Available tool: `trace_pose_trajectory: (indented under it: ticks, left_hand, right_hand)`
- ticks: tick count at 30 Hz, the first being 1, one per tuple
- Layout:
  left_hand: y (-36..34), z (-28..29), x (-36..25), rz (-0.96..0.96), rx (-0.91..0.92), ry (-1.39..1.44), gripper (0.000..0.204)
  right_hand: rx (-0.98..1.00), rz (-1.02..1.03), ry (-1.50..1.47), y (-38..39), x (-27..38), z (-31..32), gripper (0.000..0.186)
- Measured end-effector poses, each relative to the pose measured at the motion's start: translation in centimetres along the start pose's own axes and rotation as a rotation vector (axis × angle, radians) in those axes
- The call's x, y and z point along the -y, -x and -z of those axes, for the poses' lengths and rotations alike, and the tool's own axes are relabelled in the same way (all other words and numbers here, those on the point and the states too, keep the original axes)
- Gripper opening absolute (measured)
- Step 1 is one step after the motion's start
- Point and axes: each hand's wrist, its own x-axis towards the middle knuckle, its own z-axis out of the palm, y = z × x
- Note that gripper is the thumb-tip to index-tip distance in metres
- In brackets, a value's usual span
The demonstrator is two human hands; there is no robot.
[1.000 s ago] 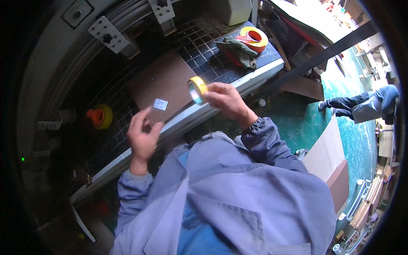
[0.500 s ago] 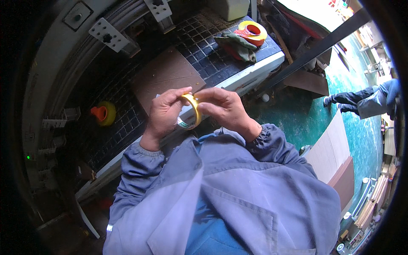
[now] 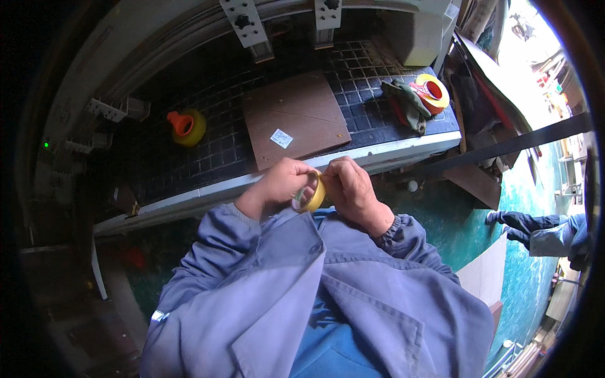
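A narrow roll of yellow tape [image 3: 314, 198] is held upright in front of my jacket, near the edge of the machine bed. My left hand [image 3: 276, 184] grips its left side, with the thumb and fingers around the ring. At the roll's upper right rim, the fingertips of my right hand [image 3: 356, 194] are pinched together on the tape. Whether a tape end is lifted there is too small to see. Just beyond my hands lies a flat brown board [image 3: 293, 110] with a white label [image 3: 281, 138] on it.
On the black gridded bed [image 3: 220, 148] stand a yellow tape roll in an orange dispenser [image 3: 183, 126] at left and another in a red dispenser [image 3: 435, 92] at right, beside dark gloves [image 3: 408, 106]. Machine clamps [image 3: 244, 24] hang behind. A person's legs [image 3: 526, 223] show far right.
My view has turned, and the bed and board now sit further right in it. The right-hand fingers, spread beside the roll before, have closed onto its rim. The white label has come into sight.
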Motion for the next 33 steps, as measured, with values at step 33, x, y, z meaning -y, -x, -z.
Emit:
trace_pose_trajectory:
  ticks: [33]
  left_hand:
    - [1.7,-2.8,1.7,-0.387,-0.354,-0.291,0.036]
  right_hand:
    - [0.113,-0.558,-0.201,0.7,-0.2,-1.0,0.009]
